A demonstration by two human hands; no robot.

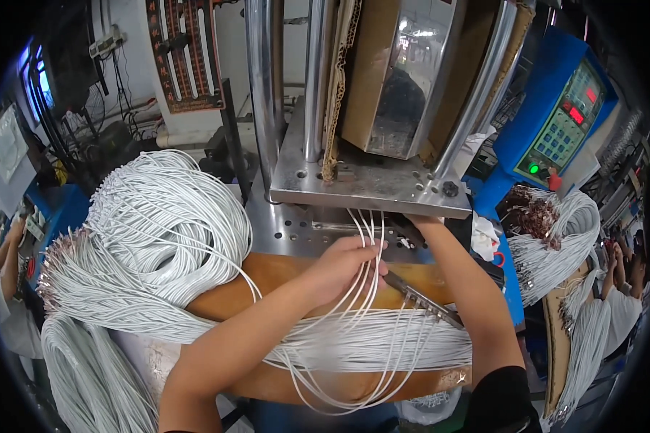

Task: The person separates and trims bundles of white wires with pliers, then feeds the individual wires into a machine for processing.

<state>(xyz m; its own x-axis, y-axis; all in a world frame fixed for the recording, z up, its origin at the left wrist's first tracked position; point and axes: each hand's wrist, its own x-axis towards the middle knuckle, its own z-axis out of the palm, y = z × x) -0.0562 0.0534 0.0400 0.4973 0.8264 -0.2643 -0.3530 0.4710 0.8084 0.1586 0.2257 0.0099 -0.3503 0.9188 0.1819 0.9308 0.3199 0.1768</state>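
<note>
My left hand (347, 268) is closed round a few thin white cables (372, 289), in front of a metal press. Their upper ends run up beneath the press's upper plate (368, 192); their lower parts loop down toward me. My right hand (422, 219) reaches under the right side of that plate, which hides its fingers. Beside my left hand, a narrow metal bar (422, 303) slants down to the right, with several cables at its edge. A bundle of white cables (368, 343) lies across the brown work surface (296, 270), below both hands.
A large coil of white cables (166, 224) is heaped at left. Steel posts (265, 94) rise around the press, with cardboard (372, 86) between them. A blue control box (556, 115) with red displays stands at right, above more cables (567, 245). Other people's arms show at both rims.
</note>
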